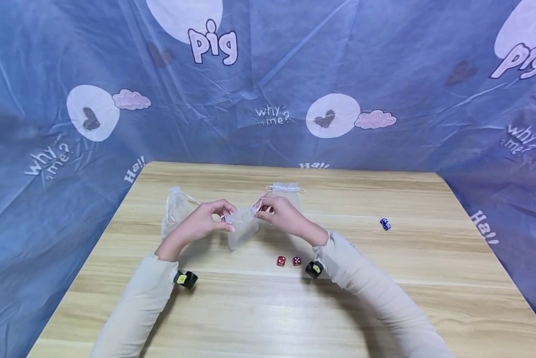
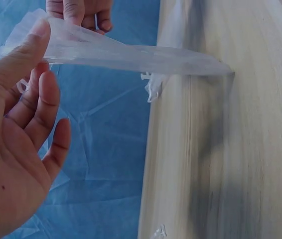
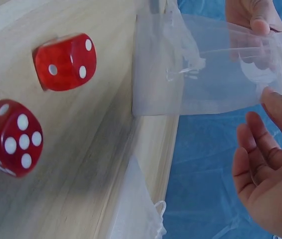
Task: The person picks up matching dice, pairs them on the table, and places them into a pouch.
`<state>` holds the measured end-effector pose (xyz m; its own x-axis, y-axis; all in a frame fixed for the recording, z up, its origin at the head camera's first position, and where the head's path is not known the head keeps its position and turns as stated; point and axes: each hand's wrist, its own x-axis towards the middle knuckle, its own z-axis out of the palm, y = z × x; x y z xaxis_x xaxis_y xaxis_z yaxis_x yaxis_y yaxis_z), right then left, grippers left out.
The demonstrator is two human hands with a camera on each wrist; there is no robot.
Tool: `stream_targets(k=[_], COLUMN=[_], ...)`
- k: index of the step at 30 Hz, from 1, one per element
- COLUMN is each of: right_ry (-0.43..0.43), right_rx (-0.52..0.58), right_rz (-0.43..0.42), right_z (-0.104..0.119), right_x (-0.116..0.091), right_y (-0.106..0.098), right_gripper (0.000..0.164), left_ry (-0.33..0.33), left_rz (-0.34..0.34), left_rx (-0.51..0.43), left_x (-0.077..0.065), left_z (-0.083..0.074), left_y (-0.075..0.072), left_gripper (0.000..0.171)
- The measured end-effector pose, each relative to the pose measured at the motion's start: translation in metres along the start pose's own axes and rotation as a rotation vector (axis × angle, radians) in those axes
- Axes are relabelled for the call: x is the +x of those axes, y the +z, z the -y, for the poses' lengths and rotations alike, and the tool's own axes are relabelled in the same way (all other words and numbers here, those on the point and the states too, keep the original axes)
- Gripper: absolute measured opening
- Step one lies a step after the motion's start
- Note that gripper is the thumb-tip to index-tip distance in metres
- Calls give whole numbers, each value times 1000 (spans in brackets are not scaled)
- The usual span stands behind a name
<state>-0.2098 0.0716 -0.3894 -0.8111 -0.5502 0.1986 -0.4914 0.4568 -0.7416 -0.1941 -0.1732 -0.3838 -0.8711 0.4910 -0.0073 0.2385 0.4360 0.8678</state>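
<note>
A wood-grain worktop carries a sheer white drawstring pouch at its left and another sheer pouch near the far edge. Two red dice with white pips sit just apart near the middle; two blue dice lie close together farther right. Behind hangs a creased blue backdrop printed with hearts, pink clouds and "pig".

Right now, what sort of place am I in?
Probably an indoor, makeshift filming spot, though the room itself is hidden: a printed blue sheet hangs behind and beside a wooden table, and a black camera sits at each wrist.
</note>
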Motion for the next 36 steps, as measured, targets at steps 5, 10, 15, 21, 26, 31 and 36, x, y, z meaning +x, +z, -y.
stream_targets(k=[5, 10, 15, 21, 26, 31, 36], right_ry=[-15, -2, 35, 61, 95, 146, 166], right_rx=[4, 25, 31, 23, 12, 13, 9], right_rz=[6, 12, 20, 35, 45, 62, 156], right_z=[1, 0, -2, -3, -3, -8, -15], right_x=[-2, -3, -3, -2, -2, -11, -39], right_y=[2, 5, 8, 8, 4, -9, -27], right_gripper=[9, 9, 10, 11, 18, 23, 28], left_ry=[18, 22, 73, 139, 163, 158, 137], left_rz=[34, 86, 101, 144, 172, 162, 146], left_rx=[19, 25, 42, -22, -90, -134, -182], left_x=[3, 8, 11, 19, 26, 27, 27], left_z=[-2, 0, 4, 10, 9, 11, 14], left_y=[2, 6, 10, 17, 23, 24, 22], left_gripper=[54, 63, 72, 71, 57, 48, 51])
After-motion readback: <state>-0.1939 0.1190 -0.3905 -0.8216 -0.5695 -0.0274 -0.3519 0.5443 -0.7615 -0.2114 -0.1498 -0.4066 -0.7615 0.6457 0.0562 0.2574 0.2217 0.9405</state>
